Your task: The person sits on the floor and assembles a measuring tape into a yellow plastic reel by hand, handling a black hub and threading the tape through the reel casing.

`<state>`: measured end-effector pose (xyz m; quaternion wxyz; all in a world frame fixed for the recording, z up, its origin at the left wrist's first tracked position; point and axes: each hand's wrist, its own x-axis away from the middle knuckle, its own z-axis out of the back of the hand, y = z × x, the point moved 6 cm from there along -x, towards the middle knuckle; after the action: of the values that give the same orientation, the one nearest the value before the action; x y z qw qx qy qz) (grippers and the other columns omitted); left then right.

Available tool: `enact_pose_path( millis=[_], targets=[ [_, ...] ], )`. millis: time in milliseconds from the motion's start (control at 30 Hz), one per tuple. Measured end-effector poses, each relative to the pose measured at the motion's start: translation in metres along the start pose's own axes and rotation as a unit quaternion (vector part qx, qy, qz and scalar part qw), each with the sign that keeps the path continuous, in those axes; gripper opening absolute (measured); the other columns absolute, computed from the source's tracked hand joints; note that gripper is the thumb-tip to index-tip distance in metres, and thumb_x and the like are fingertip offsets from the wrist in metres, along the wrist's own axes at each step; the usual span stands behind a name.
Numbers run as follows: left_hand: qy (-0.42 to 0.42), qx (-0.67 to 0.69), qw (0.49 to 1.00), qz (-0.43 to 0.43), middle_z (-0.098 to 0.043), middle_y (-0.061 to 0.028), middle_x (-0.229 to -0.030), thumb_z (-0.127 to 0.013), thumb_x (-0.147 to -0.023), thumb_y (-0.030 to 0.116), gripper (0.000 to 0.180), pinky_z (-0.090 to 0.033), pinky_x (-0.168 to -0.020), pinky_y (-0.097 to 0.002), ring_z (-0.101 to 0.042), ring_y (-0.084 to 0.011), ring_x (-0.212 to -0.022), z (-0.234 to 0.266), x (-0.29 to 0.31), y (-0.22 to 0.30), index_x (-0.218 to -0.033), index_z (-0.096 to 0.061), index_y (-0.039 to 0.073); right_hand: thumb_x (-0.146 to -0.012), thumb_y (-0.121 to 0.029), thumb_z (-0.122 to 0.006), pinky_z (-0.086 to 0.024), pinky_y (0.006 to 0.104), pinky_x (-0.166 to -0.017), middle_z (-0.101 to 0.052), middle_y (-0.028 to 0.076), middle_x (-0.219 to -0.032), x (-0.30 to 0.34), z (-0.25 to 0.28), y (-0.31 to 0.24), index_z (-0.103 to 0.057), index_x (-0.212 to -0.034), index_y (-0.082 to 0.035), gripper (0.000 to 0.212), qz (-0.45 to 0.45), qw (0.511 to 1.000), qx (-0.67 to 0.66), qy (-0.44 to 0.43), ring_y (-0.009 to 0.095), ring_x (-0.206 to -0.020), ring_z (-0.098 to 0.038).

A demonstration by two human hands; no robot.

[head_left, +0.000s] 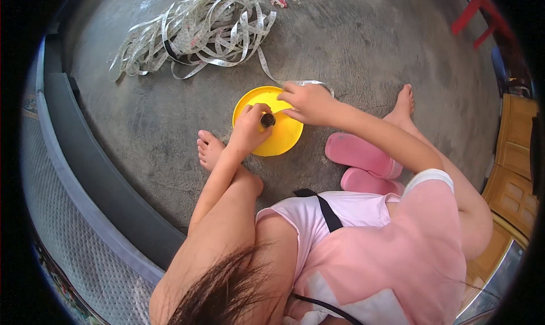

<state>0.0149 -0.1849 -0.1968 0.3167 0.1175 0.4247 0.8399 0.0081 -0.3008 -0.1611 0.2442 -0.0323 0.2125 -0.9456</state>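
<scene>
My left hand point(250, 126) is closed round a small dark round piece point(268, 119) over the yellow round plate point(284, 140) on the floor. Just right of it, my right hand point(311, 104) pinches a pale strip of measuring tape that reaches toward the dark piece. Farther off lies a big tangled heap of white measuring tape point(204, 33). From that heap a single length of tape point(265, 64) trails over to the far side of my right hand. My left fingers partly hide the dark piece.
Pink slippers point(357, 152) lie right of the plate, between it and my leg. A long grey padded seat point(96, 155) edges the left side. Red legs of a stool point(474, 10) and wooden furniture point(514, 177) stand at the right. A small red-and-white scrap point(279, 3) lies beyond the heap.
</scene>
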Motion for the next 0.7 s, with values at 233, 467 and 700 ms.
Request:
enact_pose_path(
  millis=[233,467,700],
  targets=[
    [0.039,0.014,0.999,-0.005,-0.052,-0.0087,-0.078,-0.060,-0.053,0.003,0.033,-0.040,-0.064,-0.0308,-0.048,-0.0244,-0.072,-0.001,0.004,-0.015,-0.084,-0.048,0.004,-0.066,-0.017,-0.053,-0.042,0.0350,-0.052,-0.049,0.009,-0.073,-0.007,-0.048,-0.005,-0.051,-0.074,-0.006,0.014,-0.045,0.998,-0.028,-0.024,0.026,-0.058,-0.051],
    [0.045,0.010,0.999,0.004,-0.051,-0.0084,-0.076,-0.064,-0.054,0.006,0.032,-0.041,-0.058,-0.0286,-0.049,-0.0222,-0.066,-0.008,0.006,-0.023,-0.082,-0.050,0.004,-0.062,-0.011,-0.049,-0.043,0.0359,-0.054,-0.053,0.012,-0.066,-0.003,-0.056,-0.001,-0.053,-0.068,-0.003,0.011,-0.135,0.985,-0.101,0.041,0.028,-0.061,-0.053],
    [0.044,0.024,0.997,0.065,-0.048,-0.0096,-0.077,-0.065,-0.053,0.007,0.032,-0.042,-0.058,-0.0289,-0.050,-0.0229,-0.068,-0.008,0.006,-0.025,-0.081,-0.050,0.002,-0.058,-0.014,-0.053,-0.043,0.0303,-0.060,-0.057,0.010,-0.068,0.001,-0.070,0.012,-0.056,-0.073,-0.003,0.019,-0.256,0.928,-0.269,-0.014,0.023,-0.064,-0.055]
  ],
)
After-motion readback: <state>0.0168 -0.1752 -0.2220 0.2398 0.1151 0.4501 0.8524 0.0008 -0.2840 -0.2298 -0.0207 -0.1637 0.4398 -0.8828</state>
